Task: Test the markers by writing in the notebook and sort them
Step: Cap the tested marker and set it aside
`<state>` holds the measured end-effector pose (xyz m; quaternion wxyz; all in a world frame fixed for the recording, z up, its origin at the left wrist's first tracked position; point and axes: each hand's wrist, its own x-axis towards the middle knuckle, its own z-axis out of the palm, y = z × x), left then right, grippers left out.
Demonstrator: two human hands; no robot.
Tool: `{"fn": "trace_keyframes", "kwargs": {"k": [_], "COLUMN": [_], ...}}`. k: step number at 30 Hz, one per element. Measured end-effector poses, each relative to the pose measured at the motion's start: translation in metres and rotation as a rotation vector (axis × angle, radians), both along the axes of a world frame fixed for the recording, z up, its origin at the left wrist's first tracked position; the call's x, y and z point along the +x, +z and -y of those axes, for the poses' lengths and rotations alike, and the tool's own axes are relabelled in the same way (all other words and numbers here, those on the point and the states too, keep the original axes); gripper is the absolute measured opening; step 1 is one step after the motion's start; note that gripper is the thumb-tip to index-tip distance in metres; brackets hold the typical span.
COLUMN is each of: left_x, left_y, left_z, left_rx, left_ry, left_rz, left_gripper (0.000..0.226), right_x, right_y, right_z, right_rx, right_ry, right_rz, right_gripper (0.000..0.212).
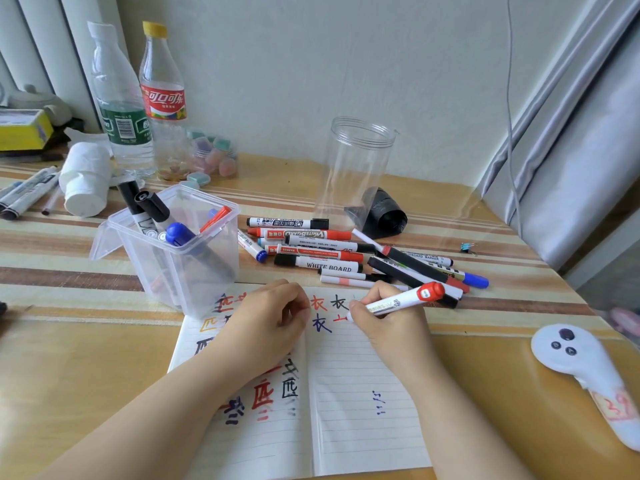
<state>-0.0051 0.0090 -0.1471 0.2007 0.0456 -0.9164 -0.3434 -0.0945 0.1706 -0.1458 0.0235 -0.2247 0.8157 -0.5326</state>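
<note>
Lined pages of the open notebook (pixel 363 393) lie nearest, spread flat on the striped table (pixel 485 393) with red, black, blue and orange characters written across both pages; the left hand (pixel 268 323) rests on the left page with its fingers curled under, and whether it grasps anything cannot be told; the right hand (pixel 388 318) pinches a white marker with a red end (pixel 401 301), its red tip touching the top of the right page beside a fresh red stroke, the barrel angled toward 2 o'clock; at 12 o'clock from the notebook, just beyond its top edge, a loose pile of markers (pixel 332 258) lies on the table, with black, red and blue caps, several crossing one another; at 10 o'clock a clear plastic bin (pixel 180 251) touches the notebook's top left corner and holds several markers standing tilted, black, blue and red caps up; farther off toward 1 o'clock a tall clear jar (pixel 356 168) stands upright with a black lid (pixel 384 213) on its side just beside it; at 11 o'clock, well apart, two plastic bottles (pixel 145 98) stand near the wall; at 3 o'clock a white controller (pixel 581 365) lies by the table edge.
</note>
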Motion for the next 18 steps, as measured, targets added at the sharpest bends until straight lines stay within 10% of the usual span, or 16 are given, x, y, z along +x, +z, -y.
{"fn": "trace_keyframes", "kwargs": {"k": [18], "left_x": [0.0016], "left_y": [0.0033], "left_z": [-0.001], "left_rx": [-0.018], "left_ry": [-0.005], "left_rz": [0.017], "left_gripper": [0.014], "right_x": [0.0036], "right_y": [0.0], "right_z": [-0.0029], "right_rx": [0.052], "right_ry": [0.074], "right_rz": [0.09], "right_gripper": [0.029]}}
